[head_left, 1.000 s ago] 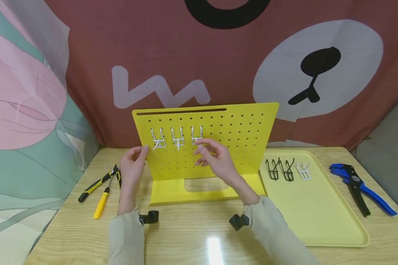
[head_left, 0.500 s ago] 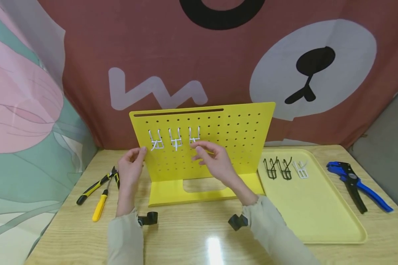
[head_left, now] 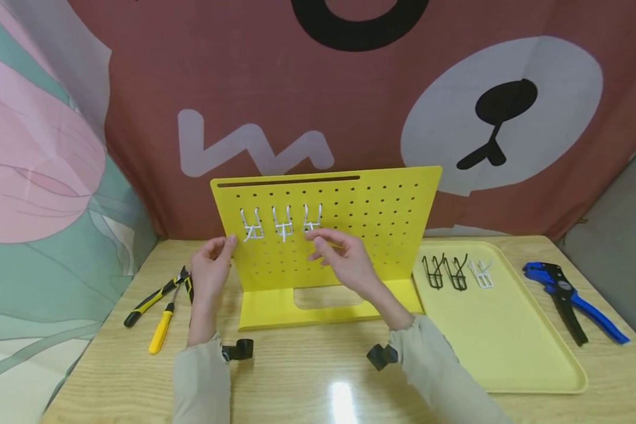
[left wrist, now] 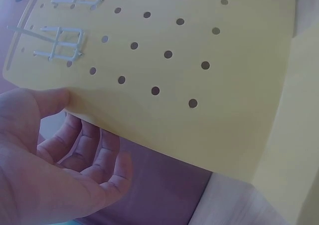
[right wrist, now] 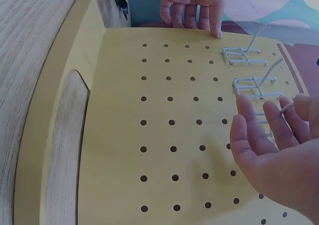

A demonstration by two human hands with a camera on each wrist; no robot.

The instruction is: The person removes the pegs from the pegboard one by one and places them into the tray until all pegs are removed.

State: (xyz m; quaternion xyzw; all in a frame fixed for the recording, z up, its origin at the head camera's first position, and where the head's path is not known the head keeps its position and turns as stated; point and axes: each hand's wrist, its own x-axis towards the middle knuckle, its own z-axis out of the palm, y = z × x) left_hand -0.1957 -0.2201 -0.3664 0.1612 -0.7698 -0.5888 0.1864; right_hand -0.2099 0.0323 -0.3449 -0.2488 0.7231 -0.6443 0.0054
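Note:
A yellow metal pegboard (head_left: 371,235) stands upright on its own base. Three white wire pegboard hooks hang in a row on its upper left: a left one (head_left: 252,231), a middle one (head_left: 283,228) and a third one (head_left: 311,215). With thumb in front and fingers behind, my left hand (head_left: 210,268) grips the board's left edge, as the left wrist view shows. My right hand (head_left: 348,266) pinches the protruding prong of the third hook between thumb and fingers. That hook's lower part is partly hidden by the fingers in the right wrist view.
On the right, a pale yellow tray (head_left: 509,347) holds two black hooks (head_left: 445,274) and a white hook (head_left: 483,274). Blue-and-black pliers (head_left: 567,288) lie beyond it. Yellow-black cutters (head_left: 156,296) and a yellow-handled screwdriver (head_left: 161,331) lie left of the board.
My right hand has come down slightly, and its fingers have closed on the third hook's prong. The left hand keeps its place on the board's edge.

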